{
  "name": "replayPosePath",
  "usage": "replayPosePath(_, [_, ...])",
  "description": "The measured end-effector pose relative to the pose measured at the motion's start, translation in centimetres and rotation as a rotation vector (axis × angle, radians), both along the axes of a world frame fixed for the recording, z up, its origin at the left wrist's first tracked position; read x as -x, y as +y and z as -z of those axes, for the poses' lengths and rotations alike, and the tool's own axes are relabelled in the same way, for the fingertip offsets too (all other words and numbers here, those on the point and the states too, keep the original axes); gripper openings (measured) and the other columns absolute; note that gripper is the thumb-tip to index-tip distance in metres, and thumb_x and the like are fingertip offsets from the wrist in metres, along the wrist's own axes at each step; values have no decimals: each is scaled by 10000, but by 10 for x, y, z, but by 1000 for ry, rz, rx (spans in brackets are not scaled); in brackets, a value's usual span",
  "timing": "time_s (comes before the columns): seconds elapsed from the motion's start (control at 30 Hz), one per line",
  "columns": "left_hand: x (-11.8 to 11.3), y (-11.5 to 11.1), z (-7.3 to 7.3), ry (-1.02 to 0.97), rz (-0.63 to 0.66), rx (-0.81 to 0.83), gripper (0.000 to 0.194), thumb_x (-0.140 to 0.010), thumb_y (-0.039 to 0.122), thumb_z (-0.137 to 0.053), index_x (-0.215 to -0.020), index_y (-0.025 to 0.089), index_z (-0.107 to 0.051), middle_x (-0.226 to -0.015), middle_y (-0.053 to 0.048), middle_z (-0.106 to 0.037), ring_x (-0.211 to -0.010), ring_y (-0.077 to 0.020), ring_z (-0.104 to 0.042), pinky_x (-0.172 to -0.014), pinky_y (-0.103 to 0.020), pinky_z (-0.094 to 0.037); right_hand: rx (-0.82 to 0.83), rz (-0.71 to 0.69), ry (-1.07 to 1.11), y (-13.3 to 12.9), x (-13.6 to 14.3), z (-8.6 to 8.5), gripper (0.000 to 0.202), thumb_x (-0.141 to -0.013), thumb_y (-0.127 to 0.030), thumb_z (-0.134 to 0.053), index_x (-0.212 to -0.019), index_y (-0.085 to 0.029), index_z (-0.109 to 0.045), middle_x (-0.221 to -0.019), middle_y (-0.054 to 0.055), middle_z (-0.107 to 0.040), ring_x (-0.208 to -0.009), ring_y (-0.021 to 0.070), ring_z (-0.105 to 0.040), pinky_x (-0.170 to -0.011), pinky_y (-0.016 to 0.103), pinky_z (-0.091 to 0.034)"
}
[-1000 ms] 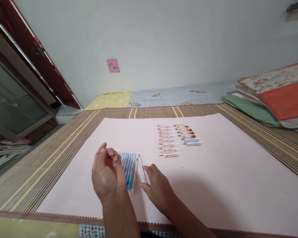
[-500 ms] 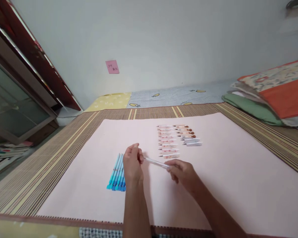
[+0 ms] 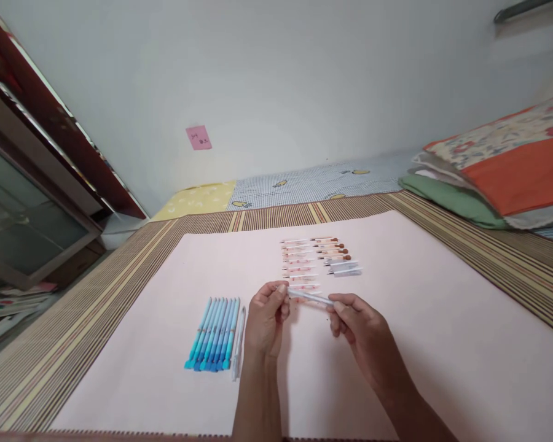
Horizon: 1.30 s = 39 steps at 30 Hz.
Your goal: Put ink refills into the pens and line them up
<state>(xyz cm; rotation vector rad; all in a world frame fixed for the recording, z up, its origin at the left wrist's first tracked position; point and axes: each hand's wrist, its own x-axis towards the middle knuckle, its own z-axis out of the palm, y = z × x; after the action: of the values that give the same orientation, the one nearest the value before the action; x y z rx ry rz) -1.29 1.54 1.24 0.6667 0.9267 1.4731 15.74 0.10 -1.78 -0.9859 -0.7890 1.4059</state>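
Observation:
A whitish pen (image 3: 309, 297) is held up between both hands, tilted slightly down to the right. My left hand (image 3: 268, 313) pinches its left end, and my right hand (image 3: 357, 316) grips its right end. Left of my left wrist lies a row of several blue pens (image 3: 214, 334), with one clear whitish pen (image 3: 238, 344) beside it. Beyond my hands is a column of several pink-patterned pens (image 3: 299, 262), partly hidden by the held pen. To its right are brown-topped pens (image 3: 334, 250) and grey pens (image 3: 345, 269).
The pens lie on a pale pink sheet (image 3: 156, 362) over a striped mat (image 3: 120, 307). Folded bedding (image 3: 516, 166) is stacked at the right. Behind the mat, a pink note (image 3: 198, 137) is stuck to the wall.
My left hand has moved right and now pinches the pen's left end. The whitish pen beside the blue row has come into view. The camera view has shifted slightly.

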Motion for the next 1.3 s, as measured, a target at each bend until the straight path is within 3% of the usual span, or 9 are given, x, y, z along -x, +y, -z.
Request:
replayPosePath(0.17, [-6,0,1,-54,-22,-29,365,-644,327,-902,-887,116,-731,-626,1,-615,-517,-50,-475,-510,-163,-356,82,-182,356,3,-8,-7,457,-838,-595,-658,-1015,-183,-746,-811,53,-628,-614,139,-485,-577,293,-409])
replayPosePath(0.3, [-12,-3,-2,-66,-2,-79,348,-660,317,-895,-904,128,-735,-643,0,-617,-541,-57,-497,-535,-170,-379,114,-251,476,2,-9,-8,472,-867,-623,-600,-1050,-213,-746,-839,51,-605,-637,145,-467,-583,291,-402])
replayPosePath(0.57, [-22,-8,-10,13,32,-144,320,-700,348,-865,-886,135,-716,-604,23,-572,-515,-72,-500,-529,-203,-392,86,-206,508,0,-6,-3,358,-871,-606,-603,-914,-268,-713,-743,17,-533,-634,161,-443,-621,319,-413])
replayPosePath(0.77, [-24,-7,-10,15,22,-111,329,-693,349,-866,-881,129,-709,-604,18,-592,-500,-70,-503,-522,-201,-387,115,-221,506,0,-11,-8,613,-878,-748,-419,-978,-239,-746,-807,64,-554,-646,185,-449,-631,361,-429])
replayPosePath(1.07, [-23,-8,-12,10,28,-119,324,-685,346,-868,-879,143,-706,-614,21,-590,-508,-74,-506,-531,-209,-391,54,-224,408,-2,-10,-9,488,-908,-663,-456,-1007,-277,-738,-804,49,-538,-622,176,-412,-609,347,-418])
replayPosePath(1.3, [-25,-10,-12,-2,71,-165,284,-727,335,-843,-876,142,-697,-592,24,-575,-507,-77,-500,-541,-215,-385,91,-228,591,-3,-6,-5,440,-919,-617,-503,-989,-257,-744,-788,31,-516,-642,157,-428,-627,321,-419])
